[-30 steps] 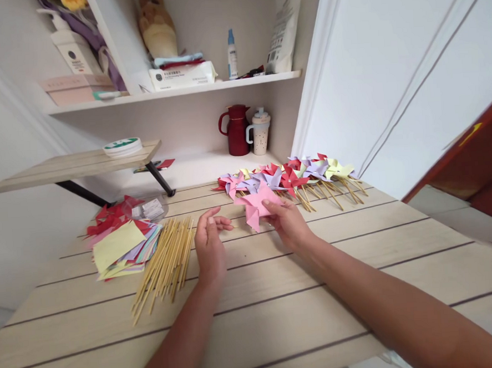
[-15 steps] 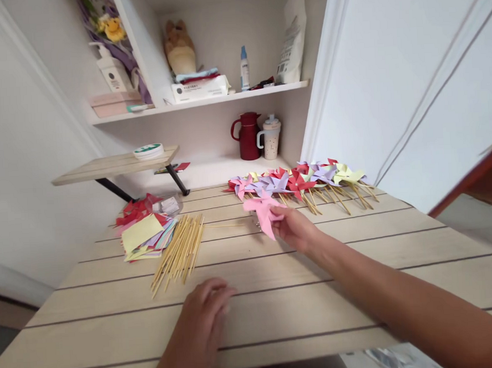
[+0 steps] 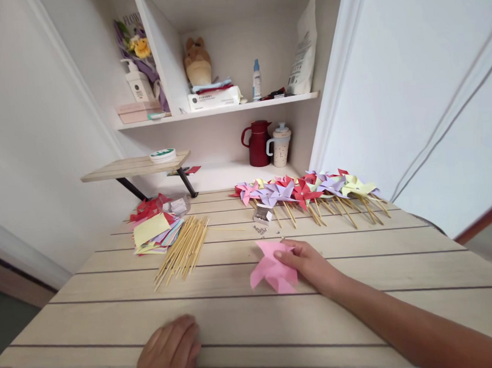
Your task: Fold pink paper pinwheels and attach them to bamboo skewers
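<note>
In my right hand (image 3: 309, 260) is a pink paper pinwheel head (image 3: 276, 271), pinched at its right side just above the table. Beyond it lie small metal pins (image 3: 260, 231) in front of a small clear box (image 3: 263, 215). My left hand (image 3: 168, 350) rests at the table's front edge, fingers curled together, with nothing visible in it. To its upper left is a pile of thin wooden sticks (image 3: 182, 250), and one single stick (image 3: 227, 229) lies apart. Coloured paper sheets (image 3: 151, 232) are stacked left of the pile.
Several finished pinwheels (image 3: 305, 191) on sticks lie in a row at the back right. A small raised stand (image 3: 132, 167) is at the back left. A red jug (image 3: 260, 144) and a lidded cup (image 3: 282, 145) stand under the shelf (image 3: 220, 109).
My right hand has drawn the pink pinwheel head nearer, uncovering the clear box and pins. My left hand has moved back to the table's edge. The view has shifted.
</note>
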A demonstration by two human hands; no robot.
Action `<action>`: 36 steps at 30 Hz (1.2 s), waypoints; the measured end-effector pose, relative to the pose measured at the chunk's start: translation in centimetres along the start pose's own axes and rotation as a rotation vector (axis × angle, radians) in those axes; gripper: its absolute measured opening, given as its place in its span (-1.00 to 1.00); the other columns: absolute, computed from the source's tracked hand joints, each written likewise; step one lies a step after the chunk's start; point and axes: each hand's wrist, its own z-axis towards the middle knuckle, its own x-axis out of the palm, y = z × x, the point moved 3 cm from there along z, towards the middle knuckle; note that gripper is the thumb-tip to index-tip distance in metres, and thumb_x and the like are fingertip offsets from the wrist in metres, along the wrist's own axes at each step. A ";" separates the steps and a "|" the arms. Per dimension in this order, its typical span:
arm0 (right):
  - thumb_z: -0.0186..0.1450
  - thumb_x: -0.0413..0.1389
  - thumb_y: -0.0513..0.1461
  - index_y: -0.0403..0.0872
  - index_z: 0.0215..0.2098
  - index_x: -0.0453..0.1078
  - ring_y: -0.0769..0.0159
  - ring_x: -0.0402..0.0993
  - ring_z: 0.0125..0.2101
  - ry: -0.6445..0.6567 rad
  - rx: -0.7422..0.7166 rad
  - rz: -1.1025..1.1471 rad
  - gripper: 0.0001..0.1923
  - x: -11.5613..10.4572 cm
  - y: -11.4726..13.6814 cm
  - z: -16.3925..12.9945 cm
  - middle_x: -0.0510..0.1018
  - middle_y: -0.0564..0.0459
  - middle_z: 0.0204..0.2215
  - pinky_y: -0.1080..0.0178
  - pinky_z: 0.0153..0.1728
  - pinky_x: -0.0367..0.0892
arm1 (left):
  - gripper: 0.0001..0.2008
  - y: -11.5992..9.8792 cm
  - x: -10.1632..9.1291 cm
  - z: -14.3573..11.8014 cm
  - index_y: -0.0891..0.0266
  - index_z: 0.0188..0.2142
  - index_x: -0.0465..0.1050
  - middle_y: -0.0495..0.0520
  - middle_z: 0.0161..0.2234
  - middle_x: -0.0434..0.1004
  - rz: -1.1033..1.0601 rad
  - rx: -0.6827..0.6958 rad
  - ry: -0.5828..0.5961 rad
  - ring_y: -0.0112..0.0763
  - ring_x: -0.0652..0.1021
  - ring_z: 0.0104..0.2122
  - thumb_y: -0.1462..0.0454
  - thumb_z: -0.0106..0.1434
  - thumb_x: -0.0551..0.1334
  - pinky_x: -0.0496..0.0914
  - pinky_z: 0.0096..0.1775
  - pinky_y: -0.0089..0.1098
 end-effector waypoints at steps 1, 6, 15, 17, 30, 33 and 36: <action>0.22 0.25 0.03 -0.13 -0.43 0.38 0.39 0.23 -0.53 0.008 -0.015 -0.058 -0.62 0.1 0.1 -0.1 0.40 0.13 -0.55 0.30 -0.46 0.06 | -0.79 0.0 0.0 -0.3 0.27 -0.21 0.49 0.15 -0.29 0.66 0.000 -0.009 0.001 -0.33 0.61 -0.27 0.30 0.42 0.07 0.41 -0.19 -0.32; 0.25 0.18 0.09 -0.10 -0.47 0.29 0.42 0.13 -0.55 0.046 -0.062 -0.175 -0.56 0.6 0.5 -0.4 0.27 0.19 -0.59 0.31 -0.50 0.01 | -0.75 0.1 0.0 -0.7 0.25 -0.25 0.47 0.15 -0.34 0.63 0.030 -0.052 -0.022 -0.32 0.60 -0.33 0.26 0.44 0.04 0.41 -0.22 -0.30; 0.25 0.19 0.08 -0.10 -0.44 0.32 0.42 0.16 -0.55 0.073 -0.081 -0.105 -0.58 0.5 -0.1 -0.3 0.32 0.17 -0.56 0.32 -0.50 0.02 | -0.69 -0.5 0.2 -0.4 0.23 -0.27 0.44 0.15 -0.36 0.58 0.007 -0.154 -0.046 -0.30 0.55 -0.33 0.24 0.46 -0.04 0.41 -0.22 -0.29; 0.24 0.20 0.08 -0.11 -0.43 0.33 0.42 0.16 -0.55 0.070 -0.079 -0.094 -0.58 0.5 0.1 -0.3 0.33 0.16 -0.56 0.32 -0.50 0.02 | -0.70 -0.5 0.3 -0.6 0.23 -0.27 0.43 0.15 -0.36 0.57 0.006 -0.169 -0.050 -0.29 0.54 -0.33 0.24 0.46 -0.04 0.41 -0.22 -0.28; 0.16 0.28 0.05 -0.12 -0.43 0.40 0.40 0.22 -0.55 -0.032 -0.028 0.018 -0.60 0.9 -0.1 0.5 0.42 0.15 -0.58 0.31 -0.47 0.05 | -0.79 -0.4 -0.1 0.3 0.22 -0.34 0.41 0.12 -0.43 0.53 0.037 -0.136 -0.075 -0.31 0.52 -0.40 0.32 0.39 0.05 0.41 -0.29 -0.33; 0.16 0.29 0.05 -0.11 -0.41 0.42 0.39 0.23 -0.57 -0.063 -0.013 0.016 -0.61 1.1 -0.4 0.5 0.44 0.15 -0.59 0.31 -0.48 0.05 | -0.72 -0.2 -0.4 1.3 0.19 -0.45 0.38 0.03 -0.54 0.43 -0.073 -0.272 -0.071 -0.37 0.46 -0.50 0.31 0.39 0.05 0.38 -0.39 -0.39; 0.15 0.32 0.01 -0.12 -0.37 0.46 0.36 0.30 -0.55 -0.084 0.017 0.112 -0.64 1.2 -0.2 0.4 0.51 0.10 -0.55 0.29 -0.46 0.12 | -0.59 1.3 -0.5 3.3 0.17 -0.55 0.31 -0.03 -0.61 0.39 -0.325 -0.579 0.079 -0.42 0.45 -0.57 0.26 0.44 -0.02 0.36 -0.48 -0.44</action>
